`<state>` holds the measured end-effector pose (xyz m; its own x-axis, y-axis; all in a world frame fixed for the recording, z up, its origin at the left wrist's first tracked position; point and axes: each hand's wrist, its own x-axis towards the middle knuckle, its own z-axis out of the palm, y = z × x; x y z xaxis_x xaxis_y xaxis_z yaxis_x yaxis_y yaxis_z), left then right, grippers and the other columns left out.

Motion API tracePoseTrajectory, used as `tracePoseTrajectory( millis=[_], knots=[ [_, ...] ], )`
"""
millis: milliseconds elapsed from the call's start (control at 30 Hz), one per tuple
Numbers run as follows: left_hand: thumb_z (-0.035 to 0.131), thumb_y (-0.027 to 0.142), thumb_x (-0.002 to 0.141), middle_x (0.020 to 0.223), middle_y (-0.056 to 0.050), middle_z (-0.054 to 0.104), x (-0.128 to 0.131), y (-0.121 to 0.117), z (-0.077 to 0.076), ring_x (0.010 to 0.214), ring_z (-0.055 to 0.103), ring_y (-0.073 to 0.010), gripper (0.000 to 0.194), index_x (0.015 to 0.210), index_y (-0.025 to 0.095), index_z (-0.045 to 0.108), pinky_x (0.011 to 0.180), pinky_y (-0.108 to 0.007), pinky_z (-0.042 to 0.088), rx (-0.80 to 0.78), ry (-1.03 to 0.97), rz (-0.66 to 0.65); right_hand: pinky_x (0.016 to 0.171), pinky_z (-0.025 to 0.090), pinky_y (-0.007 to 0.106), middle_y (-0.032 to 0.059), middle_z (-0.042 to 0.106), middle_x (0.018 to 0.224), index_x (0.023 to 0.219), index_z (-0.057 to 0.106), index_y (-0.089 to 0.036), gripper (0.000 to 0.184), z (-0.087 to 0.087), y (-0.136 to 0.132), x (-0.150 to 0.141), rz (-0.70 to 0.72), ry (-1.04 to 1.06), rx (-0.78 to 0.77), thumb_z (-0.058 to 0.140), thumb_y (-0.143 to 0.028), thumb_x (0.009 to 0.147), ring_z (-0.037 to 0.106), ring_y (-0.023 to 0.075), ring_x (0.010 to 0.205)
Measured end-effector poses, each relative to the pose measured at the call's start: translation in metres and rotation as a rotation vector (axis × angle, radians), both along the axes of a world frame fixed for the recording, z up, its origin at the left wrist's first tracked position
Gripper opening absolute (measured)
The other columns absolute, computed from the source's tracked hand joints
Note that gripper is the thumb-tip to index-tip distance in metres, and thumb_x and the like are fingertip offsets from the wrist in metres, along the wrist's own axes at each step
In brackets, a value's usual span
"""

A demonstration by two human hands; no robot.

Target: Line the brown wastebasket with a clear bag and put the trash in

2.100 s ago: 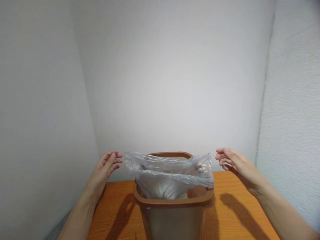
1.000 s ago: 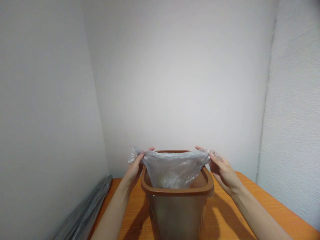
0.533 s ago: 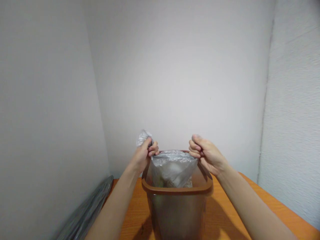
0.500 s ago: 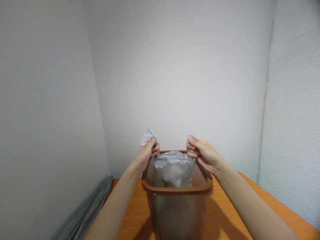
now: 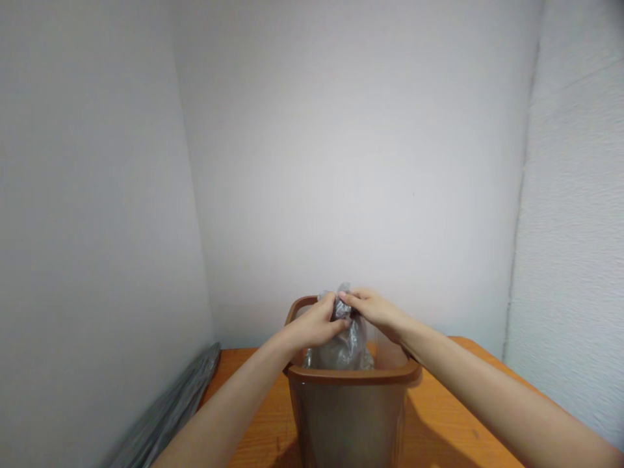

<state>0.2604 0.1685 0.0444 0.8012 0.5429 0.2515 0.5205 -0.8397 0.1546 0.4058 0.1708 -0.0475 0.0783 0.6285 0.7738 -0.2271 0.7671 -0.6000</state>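
Observation:
A brown plastic bin [image 5: 351,377] stands on the orange wooden table [image 5: 439,416], right in front of me. A clear plastic bag [image 5: 341,344] sits inside it, and its top is gathered into a bunch above the rim. My left hand [image 5: 316,323] and my right hand [image 5: 368,307] meet over the middle of the bin. Both have their fingers closed on the bunched top of the bag. What lies in the bag is hidden by crumpled plastic.
White walls close in on the left, back and right. A grey folded sheet [image 5: 170,409] leans along the left wall beside the table's edge.
My hands came in from either side of the bin, took the bag's two edges, lifted them and brought them together at the centre. The bag's mouth went from spread wide to bunched.

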Motion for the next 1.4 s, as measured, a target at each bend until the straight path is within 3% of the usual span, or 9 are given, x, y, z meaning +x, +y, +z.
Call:
tracePoseTrajectory(
  millis=[133, 367, 500, 600, 767, 933, 1133, 1300, 1400],
  knots=[
    [0.064, 0.040, 0.077, 0.079, -0.003, 0.066, 0.004, 0.000, 0.002, 0.075, 0.063, -0.0193, 0.038, 0.104, 0.019, 0.048, 0.073, -0.033, 0.050, -0.198, 0.015, -0.024, 0.061, 0.042, 0.032, 0.0041, 0.064, 0.066, 0.083, 0.063, -0.017, 0.053, 0.001, 0.001, 0.005, 0.008, 0.132, 0.000, 0.050, -0.068, 0.081, 0.054, 0.0170, 0.058],
    [0.063, 0.043, 0.074, 0.057, 0.002, 0.058, 0.004, 0.002, 0.011, 0.056, 0.048, -0.0108, 0.027, 0.070, 0.017, 0.058, 0.059, -0.024, 0.036, -0.272, -0.022, 0.047, 0.069, 0.048, 0.036, 0.0059, 0.061, 0.075, 0.077, 0.057, -0.020, 0.036, 0.002, -0.024, 0.008, -0.121, 0.052, 0.181, 0.039, -0.048, 0.088, 0.059, 0.0199, 0.068],
    [0.058, 0.040, 0.077, 0.058, 0.003, 0.056, 0.004, 0.002, 0.010, 0.058, 0.046, -0.0101, 0.027, 0.064, 0.018, 0.057, 0.059, -0.023, 0.033, -0.218, -0.164, 0.099, 0.091, 0.042, 0.044, 0.0087, 0.057, 0.091, 0.065, 0.061, -0.019, 0.021, 0.001, -0.036, 0.000, -0.365, -0.149, 0.298, 0.052, -0.028, 0.083, 0.055, 0.0251, 0.093],
    [0.058, 0.044, 0.078, 0.059, 0.001, 0.058, 0.003, -0.003, 0.010, 0.057, 0.048, -0.0103, 0.031, 0.063, 0.017, 0.058, 0.059, -0.023, 0.034, -0.248, -0.197, 0.129, 0.100, 0.033, 0.052, 0.0123, 0.052, 0.108, 0.072, 0.064, -0.018, 0.015, -0.001, -0.036, -0.004, -0.578, -0.202, 0.303, 0.052, -0.015, 0.081, 0.047, 0.0282, 0.103],
    [0.035, 0.071, 0.083, 0.063, -0.001, 0.059, 0.001, -0.010, 0.014, 0.059, 0.058, -0.0154, 0.059, 0.082, 0.017, 0.060, 0.062, -0.027, 0.044, -0.346, -0.232, 0.175, 0.096, 0.043, 0.046, 0.0148, 0.048, 0.125, 0.089, 0.066, -0.016, 0.023, -0.003, -0.037, -0.005, -0.851, -0.413, 0.402, 0.045, -0.007, 0.087, 0.049, 0.0253, 0.104],
    [0.051, 0.063, 0.081, 0.058, 0.005, 0.046, 0.001, 0.001, 0.019, 0.051, 0.044, -0.0086, 0.046, 0.074, 0.018, 0.056, 0.056, -0.022, 0.036, -0.144, -0.238, 0.166, 0.098, 0.048, 0.040, 0.0156, 0.049, 0.127, 0.105, 0.065, -0.015, 0.030, -0.005, -0.038, -0.005, -0.934, -0.572, 0.525, 0.046, -0.001, 0.086, 0.053, 0.0227, 0.110],
    [0.054, 0.042, 0.092, 0.065, 0.002, 0.057, -0.001, 0.018, 0.035, 0.069, 0.056, -0.0138, 0.036, 0.068, 0.016, 0.060, 0.076, -0.031, 0.046, 0.268, -0.084, 0.260, 0.106, 0.045, 0.045, 0.0130, 0.048, 0.143, 0.117, 0.068, -0.020, 0.042, -0.015, -0.044, 0.007, -0.995, -0.678, 0.614, 0.049, -0.001, 0.085, 0.042, 0.0277, 0.132],
    [0.057, 0.043, 0.093, 0.086, -0.003, 0.067, -0.012, 0.023, 0.045, 0.095, 0.062, -0.0192, 0.032, 0.078, 0.016, 0.064, 0.099, -0.044, 0.043, 0.553, -0.003, 0.419, 0.107, 0.040, 0.054, 0.0079, 0.050, 0.148, 0.114, 0.070, -0.020, 0.050, -0.045, -0.063, 0.019, -1.027, -0.750, 0.543, 0.056, 0.001, 0.071, 0.037, 0.0322, 0.137],
    [0.057, 0.044, 0.093, 0.090, -0.004, 0.068, -0.022, 0.028, 0.049, 0.099, 0.063, -0.0198, 0.032, 0.081, 0.016, 0.065, 0.100, -0.046, 0.043, 0.641, 0.001, 0.489, 0.107, 0.038, 0.055, 0.0050, 0.054, 0.145, 0.106, 0.072, -0.023, 0.042, -0.066, -0.076, 0.027, -0.976, -0.689, 0.488, 0.055, -0.002, 0.074, 0.037, 0.0310, 0.138]
  ],
)
